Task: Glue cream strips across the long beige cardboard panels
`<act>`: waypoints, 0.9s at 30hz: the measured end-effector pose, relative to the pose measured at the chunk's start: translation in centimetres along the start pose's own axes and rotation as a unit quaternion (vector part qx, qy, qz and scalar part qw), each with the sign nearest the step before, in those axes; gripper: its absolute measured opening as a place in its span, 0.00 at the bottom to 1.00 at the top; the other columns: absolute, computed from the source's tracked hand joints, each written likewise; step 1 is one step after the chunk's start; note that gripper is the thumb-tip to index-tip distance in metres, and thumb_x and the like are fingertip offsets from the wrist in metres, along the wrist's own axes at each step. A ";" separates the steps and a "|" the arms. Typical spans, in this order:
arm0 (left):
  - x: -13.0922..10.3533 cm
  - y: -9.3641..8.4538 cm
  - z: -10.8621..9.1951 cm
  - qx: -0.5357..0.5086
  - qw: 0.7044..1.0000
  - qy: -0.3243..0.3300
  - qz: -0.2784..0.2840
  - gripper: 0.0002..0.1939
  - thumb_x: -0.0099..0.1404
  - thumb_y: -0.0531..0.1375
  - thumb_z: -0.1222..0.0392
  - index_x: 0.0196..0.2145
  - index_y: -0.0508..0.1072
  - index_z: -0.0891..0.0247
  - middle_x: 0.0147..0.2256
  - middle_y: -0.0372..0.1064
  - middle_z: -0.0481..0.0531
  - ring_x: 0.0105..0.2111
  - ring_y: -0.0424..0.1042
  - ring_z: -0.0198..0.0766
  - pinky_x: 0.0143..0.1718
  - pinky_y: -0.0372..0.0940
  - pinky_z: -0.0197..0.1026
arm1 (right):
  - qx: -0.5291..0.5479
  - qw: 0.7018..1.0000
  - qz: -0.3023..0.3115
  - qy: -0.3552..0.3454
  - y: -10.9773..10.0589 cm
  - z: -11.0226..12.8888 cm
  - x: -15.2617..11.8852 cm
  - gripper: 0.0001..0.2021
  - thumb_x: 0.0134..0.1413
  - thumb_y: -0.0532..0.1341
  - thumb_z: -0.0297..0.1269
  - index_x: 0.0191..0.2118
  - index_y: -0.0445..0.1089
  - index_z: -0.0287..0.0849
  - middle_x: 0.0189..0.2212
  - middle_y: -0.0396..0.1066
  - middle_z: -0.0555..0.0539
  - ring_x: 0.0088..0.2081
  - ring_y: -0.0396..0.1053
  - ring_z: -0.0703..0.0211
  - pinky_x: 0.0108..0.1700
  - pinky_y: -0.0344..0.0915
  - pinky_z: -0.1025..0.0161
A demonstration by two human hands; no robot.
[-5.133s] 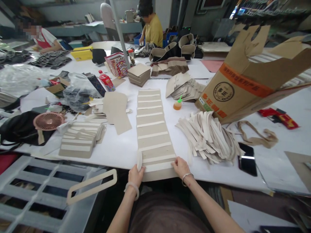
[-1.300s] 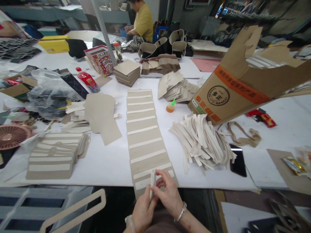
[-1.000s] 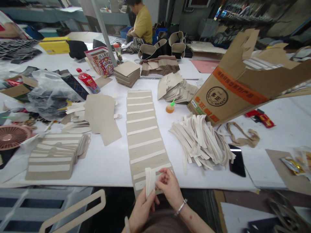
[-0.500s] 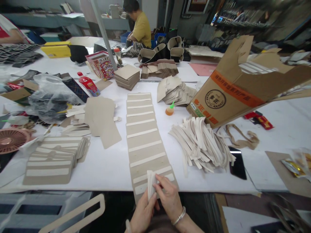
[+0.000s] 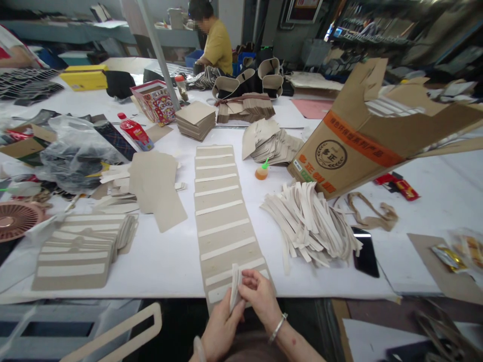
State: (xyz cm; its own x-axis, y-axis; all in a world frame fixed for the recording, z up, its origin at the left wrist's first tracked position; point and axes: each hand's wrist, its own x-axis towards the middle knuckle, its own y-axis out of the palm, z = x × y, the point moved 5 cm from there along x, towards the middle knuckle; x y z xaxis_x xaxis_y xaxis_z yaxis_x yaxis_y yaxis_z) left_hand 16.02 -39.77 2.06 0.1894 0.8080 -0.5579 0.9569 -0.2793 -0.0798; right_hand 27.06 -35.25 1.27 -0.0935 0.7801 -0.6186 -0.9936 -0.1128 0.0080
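My left hand (image 5: 222, 324) is closed round a small bundle of white strips (image 5: 235, 286), which stands up out of its grip. My right hand (image 5: 259, 295) is at the bundle's right side, fingers curled and fingertips against the strips. Under and beyond both hands runs a long row of overlapping beige boards (image 5: 217, 221), each with a white strip across it. The nearest board reaches past the table edge and is partly covered by my hands. To the right lies a loose heap of white strips (image 5: 311, 221).
Stacked striped boards (image 5: 71, 271) lie at left, near plain beige pieces (image 5: 154, 183). A small glue bottle (image 5: 261, 172) stands right of the row. Farther right are a tilted carton (image 5: 350, 146) and a phone (image 5: 365, 254). A person in yellow (image 5: 221, 45) sits across the table.
The bundle has turned slightly more edge-on and its fanned strips look closer together. My right fingers have shifted a little along its side. The boards stay put.
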 end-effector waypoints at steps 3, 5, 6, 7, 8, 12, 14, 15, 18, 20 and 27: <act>0.0 0.4 0.0 -0.083 0.996 -0.035 0.014 0.27 0.61 0.45 0.40 0.48 0.61 0.64 0.25 0.62 0.46 0.21 0.59 0.30 0.23 0.54 0.34 | 0.041 0.999 0.019 0.025 0.3 0.1 -0.3 0.13 0.37 0.60 0.32 0.34 0.65 0.38 0.28 0.73 0.46 0.30 0.71 0.56 0.28 0.68 0.63; 0.1 0.6 0.3 -0.124 0.991 -0.051 0.020 0.30 0.60 0.46 0.39 0.50 0.59 0.64 0.25 0.62 0.46 0.19 0.59 0.29 0.21 0.52 0.33 | 0.065 0.997 0.033 0.032 0.5 0.2 -0.5 0.13 0.36 0.59 0.32 0.34 0.65 0.38 0.29 0.73 0.46 0.30 0.71 0.55 0.27 0.68 0.63; 0.1 0.7 0.4 -0.139 0.989 -0.056 0.022 0.31 0.59 0.46 0.38 0.51 0.59 0.64 0.25 0.62 0.46 0.19 0.59 0.28 0.20 0.51 0.33 | 0.073 0.996 0.036 0.033 0.5 0.2 -0.5 0.13 0.36 0.59 0.31 0.35 0.65 0.38 0.29 0.73 0.46 0.30 0.71 0.55 0.27 0.68 0.63; 0.1 0.7 0.6 -0.150 0.987 -0.059 0.023 0.31 0.59 0.47 0.38 0.51 0.58 0.64 0.25 0.62 0.46 0.19 0.59 0.28 0.20 0.51 0.33 | 0.078 0.996 0.037 0.034 0.5 0.2 -0.5 0.14 0.36 0.59 0.31 0.35 0.64 0.38 0.29 0.72 0.46 0.31 0.71 0.55 0.27 0.68 0.63; 0.1 0.7 0.7 -0.159 0.985 -0.062 0.023 0.31 0.59 0.47 0.38 0.51 0.58 0.64 0.25 0.62 0.46 0.19 0.59 0.28 0.20 0.51 0.33 | 0.081 0.995 0.038 0.035 0.5 0.1 -0.5 0.15 0.36 0.60 0.31 0.36 0.64 0.38 0.29 0.72 0.46 0.31 0.71 0.55 0.27 0.68 0.63; 0.1 0.5 1.1 -0.176 0.982 -0.071 0.025 0.32 0.58 0.48 0.37 0.50 0.60 0.65 0.25 0.63 0.47 0.19 0.58 0.28 0.20 0.51 0.33 | 0.083 0.995 0.046 0.031 0.5 -0.1 -0.5 0.14 0.36 0.60 0.33 0.36 0.65 0.38 0.29 0.72 0.46 0.30 0.71 0.56 0.27 0.68 0.62; 0.2 0.4 1.3 -0.180 0.980 -0.081 0.025 0.32 0.57 0.49 0.36 0.49 0.61 0.64 0.24 0.63 0.47 0.19 0.58 0.28 0.20 0.50 0.33 | 0.083 0.995 0.054 0.032 0.6 0.0 -0.5 0.14 0.36 0.61 0.33 0.35 0.65 0.38 0.29 0.72 0.46 0.30 0.71 0.56 0.28 0.68 0.62; 0.2 0.4 1.3 -0.183 0.979 -0.086 0.024 0.32 0.56 0.49 0.36 0.49 0.61 0.64 0.24 0.63 0.47 0.19 0.57 0.28 0.19 0.49 0.33 | 0.084 0.994 0.058 0.033 0.6 0.0 -0.6 0.14 0.36 0.61 0.33 0.35 0.65 0.38 0.29 0.73 0.46 0.30 0.71 0.56 0.28 0.68 0.62; 0.2 0.3 1.2 -0.190 0.977 -0.097 0.024 0.32 0.57 0.48 0.36 0.48 0.62 0.64 0.24 0.62 0.46 0.19 0.56 0.28 0.19 0.49 0.33 | 0.090 0.993 0.066 0.041 0.7 0.2 -0.8 0.14 0.36 0.61 0.33 0.35 0.66 0.38 0.29 0.73 0.46 0.30 0.71 0.56 0.28 0.68 0.61; 0.1 0.2 0.8 -0.188 0.977 -0.099 0.028 0.30 0.58 0.46 0.36 0.45 0.64 0.64 0.24 0.62 0.46 0.19 0.56 0.28 0.19 0.49 0.33 | 0.091 0.993 0.069 0.044 0.7 0.2 -0.9 0.14 0.36 0.60 0.33 0.35 0.66 0.38 0.29 0.72 0.47 0.29 0.71 0.57 0.28 0.68 0.62; -0.1 -0.3 -0.7 -0.131 0.988 -0.078 -0.008 0.28 0.60 0.45 0.38 0.39 0.67 0.65 0.19 0.56 0.43 0.18 0.52 0.28 0.19 0.47 0.35 | 0.068 0.996 0.048 0.019 0.2 0.2 -0.7 0.25 0.37 0.56 0.30 0.48 0.59 0.41 0.26 0.68 0.52 0.29 0.69 0.58 0.27 0.68 0.62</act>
State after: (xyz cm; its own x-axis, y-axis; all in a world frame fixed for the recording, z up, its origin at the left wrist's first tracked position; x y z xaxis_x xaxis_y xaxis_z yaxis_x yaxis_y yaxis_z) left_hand 15.90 -39.41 2.67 0.1563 0.7164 -0.6800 0.9876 -0.1055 0.1159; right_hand 26.96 -35.68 1.80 -0.1878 0.7461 -0.6388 -0.9800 -0.0992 0.1723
